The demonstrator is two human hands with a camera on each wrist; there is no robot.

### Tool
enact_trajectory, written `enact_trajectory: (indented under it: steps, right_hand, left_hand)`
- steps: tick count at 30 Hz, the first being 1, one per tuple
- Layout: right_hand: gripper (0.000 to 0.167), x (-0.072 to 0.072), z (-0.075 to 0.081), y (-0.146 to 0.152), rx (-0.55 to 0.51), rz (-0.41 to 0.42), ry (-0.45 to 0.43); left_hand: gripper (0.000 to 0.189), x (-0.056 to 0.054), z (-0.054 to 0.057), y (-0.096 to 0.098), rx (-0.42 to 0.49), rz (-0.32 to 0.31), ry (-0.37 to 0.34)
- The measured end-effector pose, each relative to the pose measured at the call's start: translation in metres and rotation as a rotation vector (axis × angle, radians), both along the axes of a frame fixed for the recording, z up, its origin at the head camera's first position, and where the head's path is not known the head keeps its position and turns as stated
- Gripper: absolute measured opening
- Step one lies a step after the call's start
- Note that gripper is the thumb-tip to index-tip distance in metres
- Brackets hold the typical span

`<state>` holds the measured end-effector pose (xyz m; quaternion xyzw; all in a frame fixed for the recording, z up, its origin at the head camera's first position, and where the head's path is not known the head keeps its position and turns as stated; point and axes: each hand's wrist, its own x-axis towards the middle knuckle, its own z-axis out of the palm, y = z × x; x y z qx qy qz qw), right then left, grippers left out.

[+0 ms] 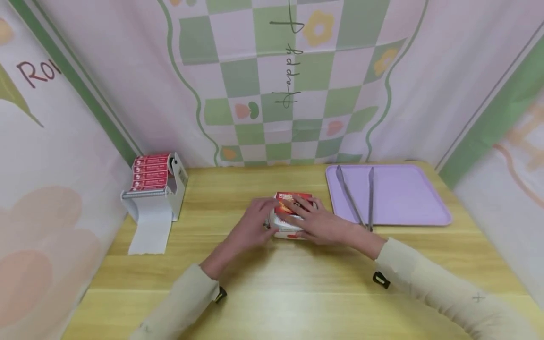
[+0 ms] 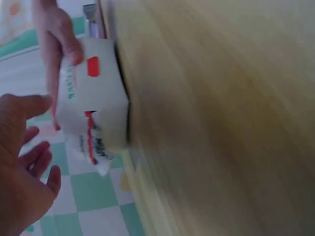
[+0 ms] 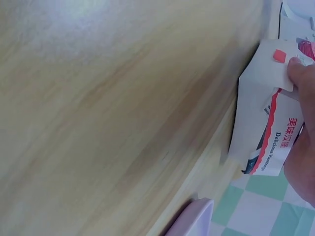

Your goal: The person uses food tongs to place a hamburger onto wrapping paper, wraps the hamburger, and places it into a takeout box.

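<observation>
A small hamburger box [image 1: 286, 227], white with a red printed top, stands on the table. My right hand [image 1: 320, 222] holds it from above and the right, its fingers spread across the top. In the right wrist view the thumb [image 3: 300, 73] presses the front face of the box [image 3: 268, 132], near a small red mark. My left hand [image 1: 255, 224] is at the box's left side. The left wrist view shows that hand [image 2: 22, 157] apart from the box [image 2: 96, 86], with relaxed fingers and nothing in them. The box's contents are hidden.
At the back right lies a purple tray [image 1: 408, 198], with metal tongs [image 1: 371, 193] across its left part. A white dispenser [image 1: 176, 198] carrying a roll of red labels [image 1: 149, 172] stands at the left. Patterned cloth [image 1: 272, 85] hangs behind the wooden table [image 1: 272, 302].
</observation>
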<state>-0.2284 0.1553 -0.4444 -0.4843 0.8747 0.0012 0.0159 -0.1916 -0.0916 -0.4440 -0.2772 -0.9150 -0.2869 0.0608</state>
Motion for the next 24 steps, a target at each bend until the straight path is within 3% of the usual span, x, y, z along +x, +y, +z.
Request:
enact_trajectory:
  steps: [3,6,12,17,24]
  right_hand:
    - [0.067,-0.001,-0.001,0.002,-0.050,-0.012,-0.009]
    - [0.063,-0.002,0.000,0.006,-0.114,0.002,-0.020]
    - [0.051,-0.003,0.003,0.015,-0.256,0.091,0.028]
    - [0.060,0.004,0.002,0.022,-0.244,0.147,0.100]
    - [0.056,0.006,-0.008,0.024,-0.272,0.156,0.102]
  left_hand:
    - [0.063,-0.008,-0.008,0.008,-0.173,-0.099,0.070]
    - [0.060,-0.011,-0.014,0.013,-0.269,-0.129,0.116]
    - [0.044,-0.009,-0.018,0.013,-0.359,-0.167,0.274]
    - [0.040,-0.005,-0.017,0.012,-0.450,-0.168,0.389]
    - [0.037,-0.001,-0.018,0.012,-0.515,-0.159,0.523]
